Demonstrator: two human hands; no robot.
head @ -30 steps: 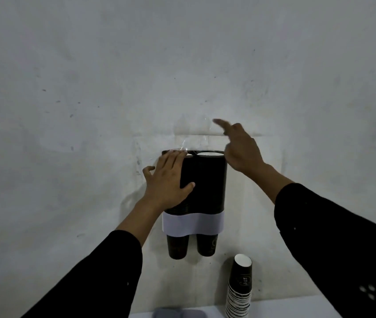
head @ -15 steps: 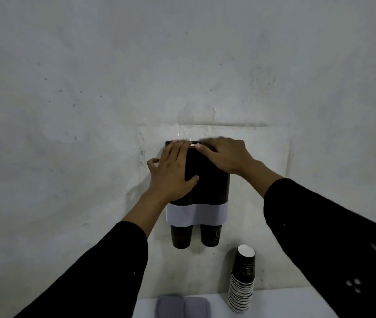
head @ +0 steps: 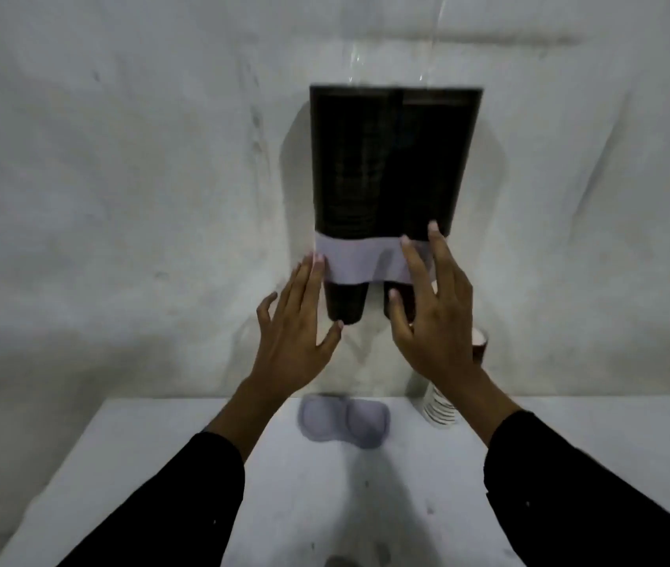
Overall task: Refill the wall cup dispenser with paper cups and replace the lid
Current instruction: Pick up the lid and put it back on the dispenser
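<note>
The black twin-tube cup dispenser [head: 390,157] hangs on the wall with a white band [head: 356,261] near its bottom. A dark cup [head: 343,302] pokes out under the left tube; the right one is partly behind my fingers. My left hand [head: 292,341] is open, fingers spread, just left of and below the band. My right hand [head: 435,313] is open in front of the dispenser's lower right, holding nothing. A grey double-round lid [head: 343,421] lies on the white table. A stack of paper cups [head: 441,407] stands behind my right wrist, mostly hidden.
A white table [head: 161,464] runs below the dispenser, against a rough white wall [head: 120,198]. Clear tape or plastic [head: 390,55] shows on the wall above the dispenser. My black sleeves fill the lower corners.
Both hands have left the dispenser's top and dropped to its lower end, open. The view has tilted down and closer, showing more of the table and the lid.
</note>
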